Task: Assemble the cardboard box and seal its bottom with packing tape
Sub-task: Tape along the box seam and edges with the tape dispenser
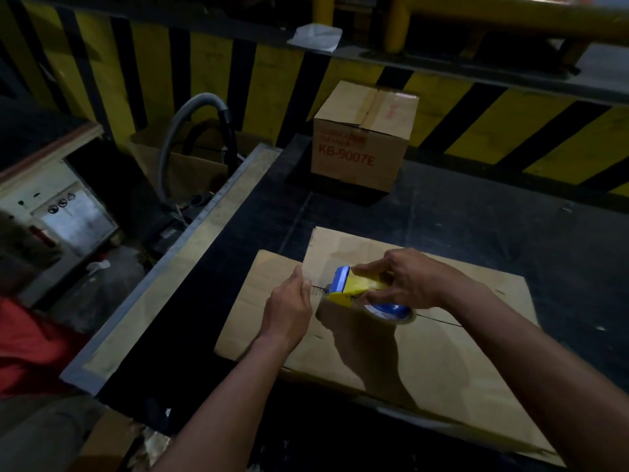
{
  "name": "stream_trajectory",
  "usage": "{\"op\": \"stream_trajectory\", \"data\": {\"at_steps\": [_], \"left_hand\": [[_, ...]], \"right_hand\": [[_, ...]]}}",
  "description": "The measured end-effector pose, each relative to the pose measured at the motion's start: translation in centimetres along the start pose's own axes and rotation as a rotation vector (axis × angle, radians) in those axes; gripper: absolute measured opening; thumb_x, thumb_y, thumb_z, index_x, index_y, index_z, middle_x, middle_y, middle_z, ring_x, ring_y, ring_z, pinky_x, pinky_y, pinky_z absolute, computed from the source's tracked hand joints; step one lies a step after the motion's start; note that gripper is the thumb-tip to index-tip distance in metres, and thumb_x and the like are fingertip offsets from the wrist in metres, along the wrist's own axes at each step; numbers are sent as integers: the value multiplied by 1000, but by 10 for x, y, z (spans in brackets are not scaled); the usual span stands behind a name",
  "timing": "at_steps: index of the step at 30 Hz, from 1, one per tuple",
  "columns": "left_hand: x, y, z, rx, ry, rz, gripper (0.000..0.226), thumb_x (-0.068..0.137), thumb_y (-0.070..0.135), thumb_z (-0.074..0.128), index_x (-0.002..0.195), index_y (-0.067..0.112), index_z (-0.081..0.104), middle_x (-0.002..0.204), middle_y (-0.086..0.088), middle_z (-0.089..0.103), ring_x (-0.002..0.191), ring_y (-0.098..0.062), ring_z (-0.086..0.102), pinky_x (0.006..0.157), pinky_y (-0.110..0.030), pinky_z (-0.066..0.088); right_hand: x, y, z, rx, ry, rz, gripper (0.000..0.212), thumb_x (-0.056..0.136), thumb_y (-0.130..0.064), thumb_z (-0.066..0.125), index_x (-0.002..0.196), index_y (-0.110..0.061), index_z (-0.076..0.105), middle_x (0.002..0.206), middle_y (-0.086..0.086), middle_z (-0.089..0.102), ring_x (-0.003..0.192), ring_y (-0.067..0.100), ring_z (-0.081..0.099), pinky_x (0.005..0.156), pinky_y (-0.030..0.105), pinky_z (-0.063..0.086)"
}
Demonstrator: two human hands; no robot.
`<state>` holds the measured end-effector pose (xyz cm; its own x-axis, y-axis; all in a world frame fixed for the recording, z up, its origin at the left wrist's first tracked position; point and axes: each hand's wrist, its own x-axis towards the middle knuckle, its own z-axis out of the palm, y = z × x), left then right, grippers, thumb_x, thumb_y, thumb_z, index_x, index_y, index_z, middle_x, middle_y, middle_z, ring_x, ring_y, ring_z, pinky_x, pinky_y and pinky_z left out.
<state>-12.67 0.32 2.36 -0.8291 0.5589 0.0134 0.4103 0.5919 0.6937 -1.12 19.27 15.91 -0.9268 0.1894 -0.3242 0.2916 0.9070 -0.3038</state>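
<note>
Head view: the brown cardboard box (425,338) stands on the dark worktable (510,216) with its bottom flaps folded shut. The right hand (408,279) grips the yellow-and-blue tape dispenser (354,284) at the seam's far end, while the left hand (289,304) pinches there, presumably on the tape end. Judged so, assembly is done; taping has barely begun.
</note>
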Motion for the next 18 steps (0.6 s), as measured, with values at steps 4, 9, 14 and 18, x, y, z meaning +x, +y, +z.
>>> {"op": "stream_trajectory", "data": {"at_steps": [4, 9, 14, 18], "left_hand": [[0, 5, -2, 16, 0, 27, 36, 108, 34, 32, 133, 18, 52, 98, 0, 65, 90, -18, 62, 66, -26, 39], [0, 8, -4, 35, -69, 0, 49, 108, 35, 28, 152, 14, 36, 125, -8, 65, 108, -23, 61, 89, -38, 50], [-2, 12, -7, 164, -105, 126, 54, 110, 29, 23, 160, 13, 15, 167, -3, 16, 154, -17, 15, 124, -42, 22], [-7, 8, -1, 365, -152, 323, 51, 109, 31, 24, 157, 15, 24, 165, -3, 23, 154, -14, 15, 125, -36, 17]], "right_hand": [[-1, 2, 1, -93, -21, 0, 65, 88, -55, 61, 147, -38, 39, 87, -15, 38, 80, 11, 44, 66, 20, 39], [8, 7, 16, -78, -40, 32, 68, 86, -59, 61, 147, -39, 40, 100, -6, 42, 92, 12, 45, 74, 25, 41], [8, 11, 18, -51, 7, 33, 65, 87, -58, 60, 146, -40, 39, 100, -6, 43, 91, 12, 46, 73, 25, 40], [3, 13, 25, -59, 52, 22, 65, 87, -61, 57, 146, -43, 38, 98, -5, 44, 88, 13, 48, 72, 27, 44]]}}
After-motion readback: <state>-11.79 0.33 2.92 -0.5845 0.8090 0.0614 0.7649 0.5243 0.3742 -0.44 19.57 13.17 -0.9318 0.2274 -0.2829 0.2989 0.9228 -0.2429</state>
